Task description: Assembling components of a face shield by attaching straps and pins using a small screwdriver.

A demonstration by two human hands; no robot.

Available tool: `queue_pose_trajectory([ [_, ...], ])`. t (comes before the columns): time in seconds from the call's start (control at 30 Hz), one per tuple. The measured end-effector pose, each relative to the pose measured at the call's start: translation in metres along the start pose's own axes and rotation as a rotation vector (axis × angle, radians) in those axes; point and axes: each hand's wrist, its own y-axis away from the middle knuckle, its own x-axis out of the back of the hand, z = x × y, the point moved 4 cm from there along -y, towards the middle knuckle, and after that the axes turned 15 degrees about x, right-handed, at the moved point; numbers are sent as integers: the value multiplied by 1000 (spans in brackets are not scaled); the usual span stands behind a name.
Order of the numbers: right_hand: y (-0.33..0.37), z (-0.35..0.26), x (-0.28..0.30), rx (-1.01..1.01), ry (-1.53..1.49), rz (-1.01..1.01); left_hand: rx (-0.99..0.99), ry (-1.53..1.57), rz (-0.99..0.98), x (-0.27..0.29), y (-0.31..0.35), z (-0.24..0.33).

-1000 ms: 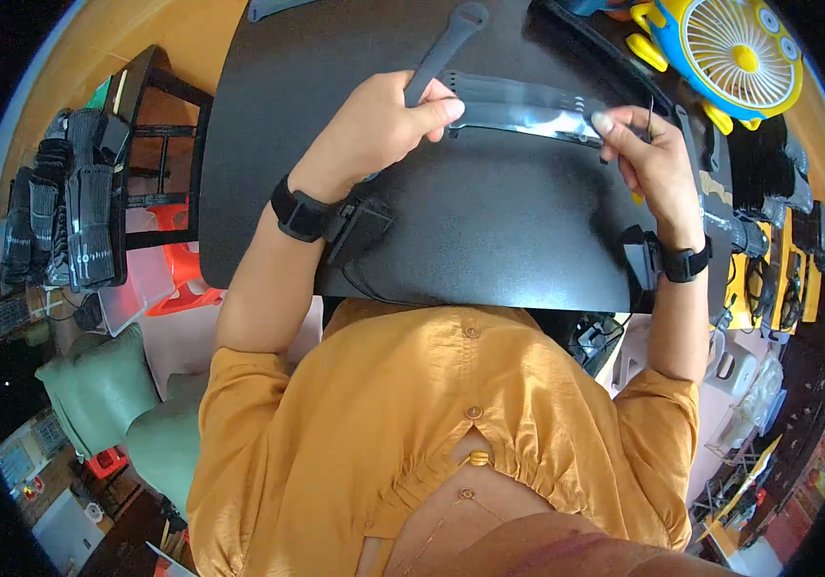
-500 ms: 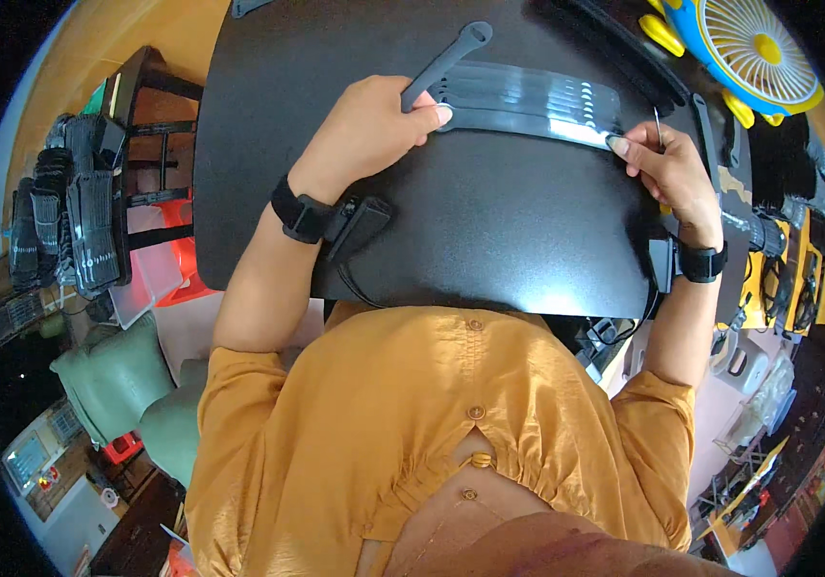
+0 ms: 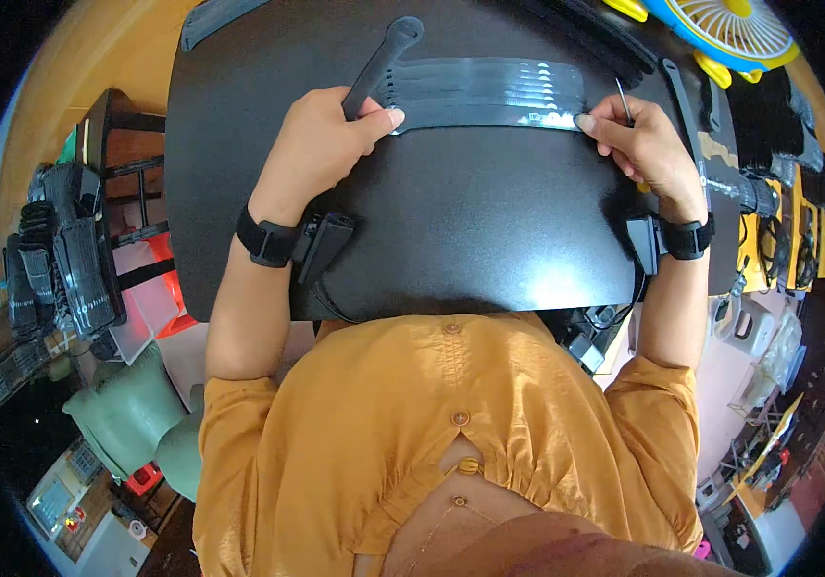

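Note:
A row of flat dark grey straps [image 3: 470, 85], laid side by side with pale marks near their right ends, lies on the black table [image 3: 470, 212]. My left hand [image 3: 321, 144] is closed, its thumb pressing the left end of the nearest strap. A loose black strap [image 3: 384, 62] with a rounded, holed tip sticks up from the same hand. At the other end of the nearest strap, my right hand [image 3: 645, 149] pinches the corner with thumb and finger. It also keeps a thin metal tool [image 3: 622, 96] in its grip, a bit of yellow showing below; the tool's exact kind is unclear.
A blue and yellow fan [image 3: 720, 29] stands at the far right. Long black strips [image 3: 590, 34] and another strap [image 3: 687, 115] lie beyond my right hand. Bundled straps [image 3: 81, 260] rest on a stand at left. More straps hang by yellow boards [image 3: 783, 231] at right.
The view has shifted, so the fan sits higher and the table reaches further left. Both hands keep the same hold on the nearest strap, and the loose strap still points up.

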Motion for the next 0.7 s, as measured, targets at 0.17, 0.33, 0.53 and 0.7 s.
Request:
queue_pose_trajectory([
  [0.17, 0, 0, -2, -36, 31, 2, -15, 17, -9, -1, -2, -3],
  [0.33, -1, 2, -2, -27, 78, 18, -49, -36, 25, -2, -2, -3],
  [0.53, -4, -2, -1, -50, 151, 41, 1, -57, 39, 0, 2, 3],
  [0.7, -3, -6, 3, -113, 216, 79, -27, -21, 36, 1, 7, 14],
])
